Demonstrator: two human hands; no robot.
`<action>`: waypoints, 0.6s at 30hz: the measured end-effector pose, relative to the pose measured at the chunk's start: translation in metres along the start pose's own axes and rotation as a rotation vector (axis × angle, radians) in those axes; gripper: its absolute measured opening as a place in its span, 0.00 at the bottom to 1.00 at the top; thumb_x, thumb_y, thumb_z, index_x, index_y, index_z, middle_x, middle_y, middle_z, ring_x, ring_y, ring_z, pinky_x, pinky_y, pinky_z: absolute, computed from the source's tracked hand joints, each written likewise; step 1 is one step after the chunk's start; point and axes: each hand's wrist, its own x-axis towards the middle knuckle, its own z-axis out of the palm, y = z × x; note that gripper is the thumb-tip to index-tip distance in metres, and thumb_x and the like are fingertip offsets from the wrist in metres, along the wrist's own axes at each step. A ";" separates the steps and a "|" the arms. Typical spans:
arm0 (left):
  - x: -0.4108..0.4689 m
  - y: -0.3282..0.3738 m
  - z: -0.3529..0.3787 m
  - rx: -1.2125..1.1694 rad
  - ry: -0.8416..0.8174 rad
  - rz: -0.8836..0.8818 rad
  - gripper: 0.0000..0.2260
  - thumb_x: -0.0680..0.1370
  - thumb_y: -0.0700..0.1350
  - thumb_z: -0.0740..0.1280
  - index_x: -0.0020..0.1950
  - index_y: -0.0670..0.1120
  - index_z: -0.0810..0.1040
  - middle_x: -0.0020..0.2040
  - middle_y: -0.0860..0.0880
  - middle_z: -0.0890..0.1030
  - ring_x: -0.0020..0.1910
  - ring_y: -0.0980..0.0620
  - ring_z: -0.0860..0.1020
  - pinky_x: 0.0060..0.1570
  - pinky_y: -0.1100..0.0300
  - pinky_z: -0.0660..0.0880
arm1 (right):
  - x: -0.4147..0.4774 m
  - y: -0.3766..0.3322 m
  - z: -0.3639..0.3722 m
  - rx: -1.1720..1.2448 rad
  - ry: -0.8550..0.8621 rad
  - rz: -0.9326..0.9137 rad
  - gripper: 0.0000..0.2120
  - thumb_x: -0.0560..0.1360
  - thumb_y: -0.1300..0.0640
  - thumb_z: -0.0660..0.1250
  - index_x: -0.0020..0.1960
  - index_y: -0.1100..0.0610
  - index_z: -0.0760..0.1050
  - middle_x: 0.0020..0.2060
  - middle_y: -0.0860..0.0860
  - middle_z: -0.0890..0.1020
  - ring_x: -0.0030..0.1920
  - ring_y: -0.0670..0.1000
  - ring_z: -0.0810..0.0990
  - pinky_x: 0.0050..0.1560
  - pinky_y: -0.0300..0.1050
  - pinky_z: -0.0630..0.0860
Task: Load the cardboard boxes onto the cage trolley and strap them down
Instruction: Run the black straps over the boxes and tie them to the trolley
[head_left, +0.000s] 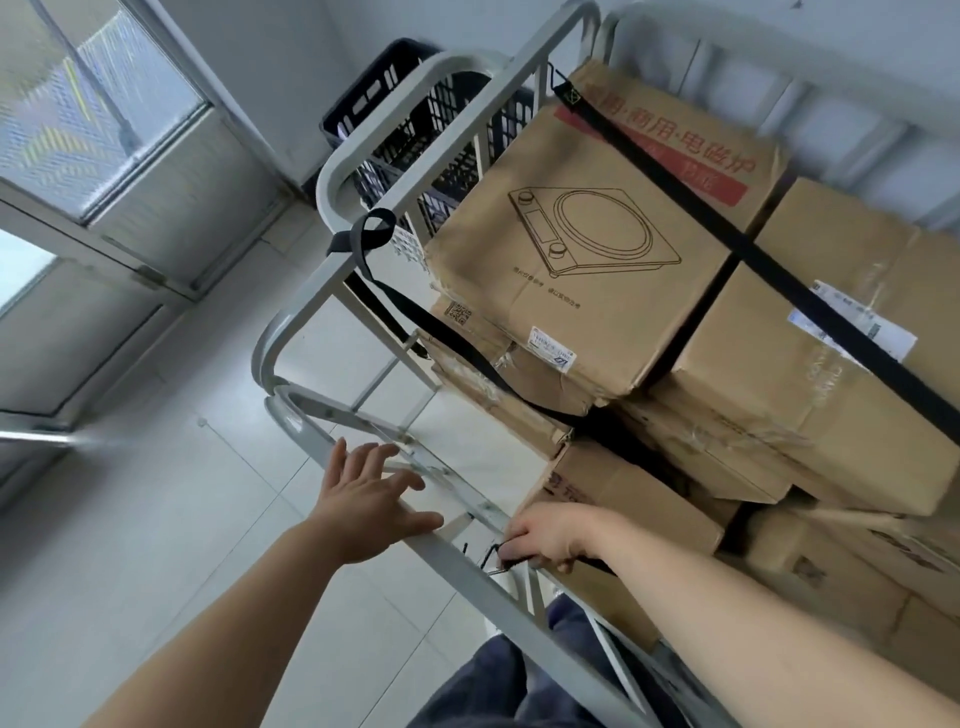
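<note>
- The cage trolley (292, 317), a grey tube frame, stands on a pale tiled floor (171, 525), seen from above and at a tilt.
- Cardboard boxes (831, 374) are stacked inside it in several layers. The top one is an induction-cooker box (587, 249) with a line drawing and a red band of print.
- A black upper strap (737, 244) runs diagonally over the top boxes from a hook on the far rail.
- A second black strap (457, 348) is looped round the side rail and slants down across the front of the stack.
- The left hand (371, 499) is wide, with its fingers spread, and it rests on the near top rail.
- The right hand (545, 538) is curled tight on a strap hook (492, 557), which is held against the same rail, just beside the left hand.
- A dark plastic crate (410, 130) sits behind the trolley, by the wall.
</note>
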 end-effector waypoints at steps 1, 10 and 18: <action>0.000 0.000 0.000 -0.003 -0.004 0.000 0.27 0.70 0.74 0.54 0.63 0.63 0.70 0.75 0.52 0.55 0.76 0.50 0.43 0.70 0.46 0.27 | 0.003 0.000 0.002 -0.023 -0.040 0.001 0.07 0.74 0.46 0.67 0.46 0.47 0.80 0.37 0.48 0.77 0.31 0.41 0.74 0.27 0.38 0.69; 0.002 -0.001 -0.001 0.010 -0.023 -0.003 0.28 0.70 0.74 0.54 0.65 0.63 0.68 0.75 0.52 0.54 0.76 0.50 0.43 0.70 0.45 0.28 | 0.041 -0.022 0.022 0.199 -0.028 -0.034 0.12 0.78 0.52 0.65 0.56 0.58 0.79 0.33 0.48 0.70 0.30 0.45 0.65 0.26 0.37 0.63; 0.005 -0.006 0.004 0.003 -0.036 0.015 0.31 0.67 0.77 0.51 0.64 0.64 0.68 0.76 0.52 0.54 0.76 0.50 0.41 0.68 0.47 0.24 | 0.019 -0.006 -0.006 0.341 0.008 -0.005 0.10 0.76 0.52 0.68 0.40 0.56 0.77 0.24 0.47 0.69 0.24 0.46 0.62 0.26 0.38 0.61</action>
